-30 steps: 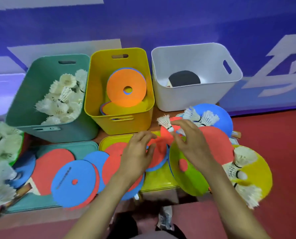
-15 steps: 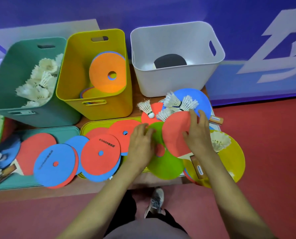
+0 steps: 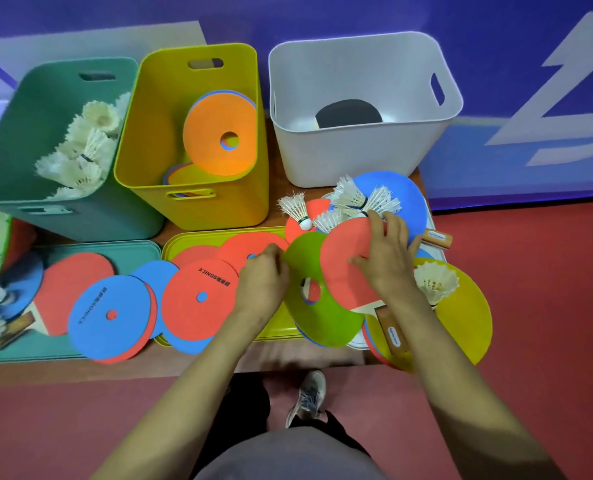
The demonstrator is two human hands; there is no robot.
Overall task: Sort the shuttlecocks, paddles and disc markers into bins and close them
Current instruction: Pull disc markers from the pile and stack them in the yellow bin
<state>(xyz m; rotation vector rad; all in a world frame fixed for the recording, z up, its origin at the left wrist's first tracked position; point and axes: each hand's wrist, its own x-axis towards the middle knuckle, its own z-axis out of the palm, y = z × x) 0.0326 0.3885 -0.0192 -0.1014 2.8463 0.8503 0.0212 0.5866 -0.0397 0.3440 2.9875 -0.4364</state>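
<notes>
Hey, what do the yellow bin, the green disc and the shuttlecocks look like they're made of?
Yellow bin: likely moulded plastic, matte; rounded walls, cut handle slots.
Green disc: probably thin foam or rubber, matte; flat with a punched hole.
Shuttlecocks: apparently white feathers on a rounded white base.

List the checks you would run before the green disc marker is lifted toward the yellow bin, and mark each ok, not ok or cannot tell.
1. Left hand has a grip on the green disc: cannot tell; its fingers curl at the disc's edge.
2. Green disc free to lift: not ok; the red paddle overlaps it, with the right hand flat on top.
3. Yellow bin open, with room: ok.
4. Shuttlecocks clear of the paddle: not ok; they lie at its top edge.
5. Yellow lid free for closing: not ok; discs lie on it.
</notes>
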